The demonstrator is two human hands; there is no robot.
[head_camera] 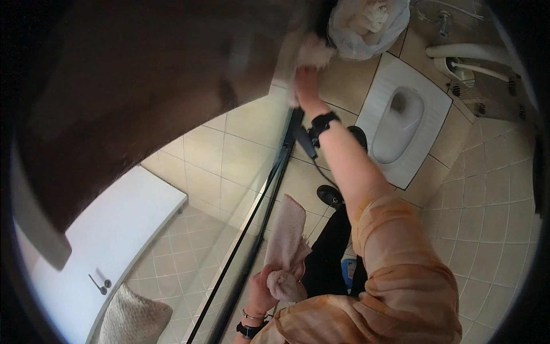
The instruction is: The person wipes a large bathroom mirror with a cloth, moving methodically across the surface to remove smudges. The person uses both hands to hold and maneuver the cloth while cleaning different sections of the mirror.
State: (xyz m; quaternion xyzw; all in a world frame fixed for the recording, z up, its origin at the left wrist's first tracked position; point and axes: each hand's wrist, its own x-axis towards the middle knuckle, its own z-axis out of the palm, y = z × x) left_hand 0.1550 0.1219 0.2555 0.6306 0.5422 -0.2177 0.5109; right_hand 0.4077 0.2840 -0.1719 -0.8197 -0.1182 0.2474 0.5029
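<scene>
My left hand [259, 292] grips a pale pink cloth [285, 232], bunched into a knot at my fingers, with its flat end hanging beside the glass partition [240, 202]. My right arm reaches far forward. At its end my right hand [307, 86] is blurred and presses a second pink cloth [316, 53] at the far end of the glass. Its fingers are partly hidden by the cloth. A black band [323, 124] is on my right wrist, and a black device [305, 139] with a cord hangs near it.
A white squat toilet [399, 124] is set in the tiled floor to the right. Beyond it stands a lined waste bin [369, 30] holding crumpled paper. A toilet brush holder [455, 71] is by the wall. Through the glass appear a white door [124, 232] and a towel [133, 318]. A large dark shape [150, 77] covers the upper left.
</scene>
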